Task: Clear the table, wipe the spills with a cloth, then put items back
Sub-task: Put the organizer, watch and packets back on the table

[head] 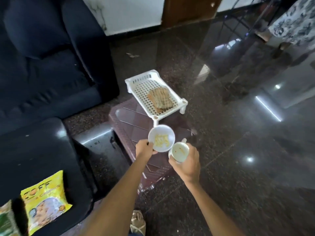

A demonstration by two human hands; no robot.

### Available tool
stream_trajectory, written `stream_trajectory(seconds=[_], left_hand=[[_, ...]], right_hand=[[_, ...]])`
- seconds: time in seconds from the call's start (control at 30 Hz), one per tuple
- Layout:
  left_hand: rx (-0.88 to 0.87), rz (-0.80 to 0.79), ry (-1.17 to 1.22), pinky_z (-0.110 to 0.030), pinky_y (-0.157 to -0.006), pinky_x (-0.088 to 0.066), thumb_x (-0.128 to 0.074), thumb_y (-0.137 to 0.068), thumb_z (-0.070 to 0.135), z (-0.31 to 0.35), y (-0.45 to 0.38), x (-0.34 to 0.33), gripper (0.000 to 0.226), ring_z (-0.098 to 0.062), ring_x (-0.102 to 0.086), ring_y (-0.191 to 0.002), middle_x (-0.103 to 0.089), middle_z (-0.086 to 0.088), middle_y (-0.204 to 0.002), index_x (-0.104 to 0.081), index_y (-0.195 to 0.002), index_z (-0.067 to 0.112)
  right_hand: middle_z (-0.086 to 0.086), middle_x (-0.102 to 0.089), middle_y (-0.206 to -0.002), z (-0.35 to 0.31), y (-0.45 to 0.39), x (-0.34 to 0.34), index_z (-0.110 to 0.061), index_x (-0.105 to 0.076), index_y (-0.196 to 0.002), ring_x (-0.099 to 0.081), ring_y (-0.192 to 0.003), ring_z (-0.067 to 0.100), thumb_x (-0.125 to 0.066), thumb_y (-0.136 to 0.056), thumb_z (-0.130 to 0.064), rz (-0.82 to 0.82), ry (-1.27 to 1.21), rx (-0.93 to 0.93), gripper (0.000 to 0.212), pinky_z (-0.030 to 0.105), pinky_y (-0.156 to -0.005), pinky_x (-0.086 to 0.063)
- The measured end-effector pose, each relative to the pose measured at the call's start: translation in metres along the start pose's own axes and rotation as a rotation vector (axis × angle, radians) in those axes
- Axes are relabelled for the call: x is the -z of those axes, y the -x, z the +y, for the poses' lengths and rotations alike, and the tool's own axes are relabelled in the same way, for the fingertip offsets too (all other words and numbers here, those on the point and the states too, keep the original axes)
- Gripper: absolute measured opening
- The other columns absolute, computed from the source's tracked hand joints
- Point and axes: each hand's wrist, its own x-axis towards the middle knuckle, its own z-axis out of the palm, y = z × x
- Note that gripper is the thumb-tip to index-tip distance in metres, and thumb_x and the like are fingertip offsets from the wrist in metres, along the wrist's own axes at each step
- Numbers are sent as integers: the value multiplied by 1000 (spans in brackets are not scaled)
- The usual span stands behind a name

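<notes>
L hand (144, 149): pinched the near rim of the bowl (161, 138), thumb on top, fingers under; bowl held above the table (129, 120), not resting on it.
R hand (187, 163): wrapped round the cup (179, 151), grasping it from the side; cup upright, just beside the bowl, maybe touching, couldn't tell.
Bowl: white, pale bits of food inside, roughly level.
Cup: white, near empty, w/ a few specks at the bottom.
Table: low, dark brown, by the sofa (42, 74); any spills on it couldn't be made out, surface too blurred.
Rack (156, 92): white slotted, sat on the table's far end w/ the cloth (160, 97) folded on it.
Snacks: yellow pkt (43, 201) on the sofa arm, well apart from the table.
Step, prob.: clearing, both hands loaded, rack not yet moved off.
Doing it well: keep bowl level so the food doesn't slide out; a rim pinch is weak, so more fingers underneath would help.
Also: keep cup upright, dregs could drip on the floor.
Next, I'd guess: set both down away from the table, then lift the rack off before wiping.
</notes>
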Motion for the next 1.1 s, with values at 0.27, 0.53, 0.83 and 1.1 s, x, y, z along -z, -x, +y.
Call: stream_trajectory(seconds=[0.27, 0.53, 0.83, 1.1], left_hand=[[26, 275, 122, -45, -62, -60, -48, -79, 9, -65, 47, 180, 27, -33, -68, -80, -65, -18, -80, -71, -83, -4], [153, 688, 192, -29, -66, -49, -46, -86, 1, -138, 96, 375, 23, -28, -64, -76, -67, -25, -81, -68, -82, -7], [347, 875, 416, -29, -61, -55, -43, -88, 2, -241, 107, 536, 27, -13, -61, -47, -62, -10, -84, -66, -101, -1], [438, 911, 548, -7, -29, -35, -39, -90, 1, -298, 80, 615, 29, -12, -69, -49, -63, -13, -97, -63, -106, -6]], right_hand=[[1, -58, -104, -122, 56, -77, -12, -53, -115, -52, -101, 22, -83, -57, -37, -219, -63, 243, 70, 31, -76, -47], [4, -59, -107, -273, 156, -197, -11, -54, -115, -53, -103, 23, -81, -61, -34, -428, -237, 497, 65, 34, -76, -49], [-2, -54, -111, -358, 240, -295, -16, -50, -118, -47, -103, 16, -79, -61, -35, -586, -241, 476, 67, 27, -74, -42], [0, -53, -117, -381, 239, -358, -17, -48, -122, -45, -110, 19, -79, -63, -35, -540, -115, 343, 69, 29, -79, -41]])
